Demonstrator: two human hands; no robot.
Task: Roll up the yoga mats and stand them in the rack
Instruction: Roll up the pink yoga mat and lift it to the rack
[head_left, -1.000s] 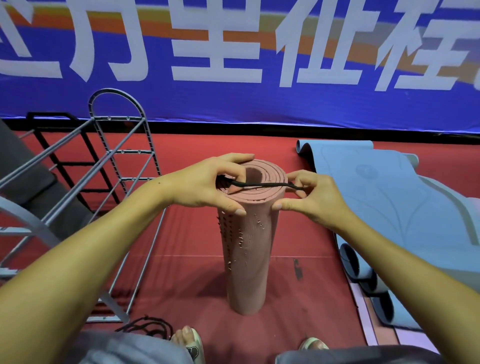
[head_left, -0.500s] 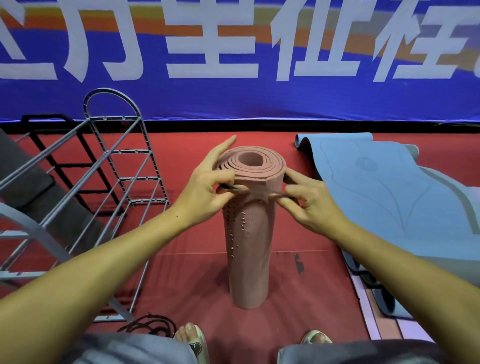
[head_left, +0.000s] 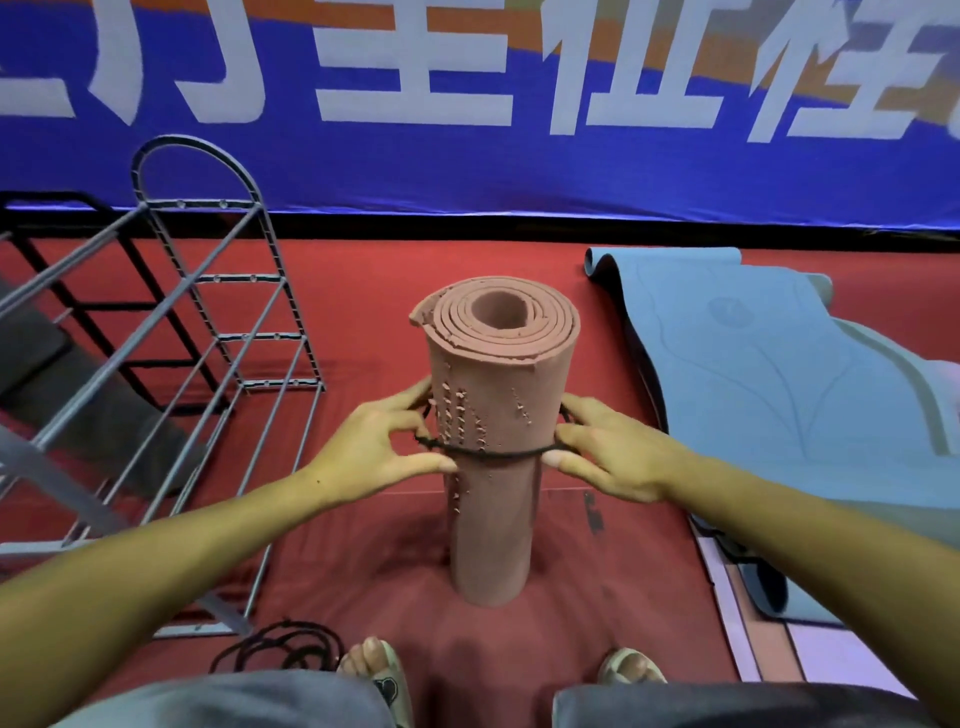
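- Both hands dropped from the roll's top rim to about a third of the way down; black band now circles the mat there instead of stretching across the top.
- Rack (head_left: 208, 332): left of the roll, well apart, nothing stood in it yet.
- Left hand (head_left: 382, 457): grip pinching the band (head_left: 498, 453).
- Pink mat (head_left: 493, 457): rolled, upright on the red floor (head_left: 363, 291).
- Right hand (head_left: 608, 457): grip curled on the band.
- Blue mat (head_left: 779, 374): still unrolled.
- Risk: band snaps off a finger and the roll loosens or tips; worn foam may tear.
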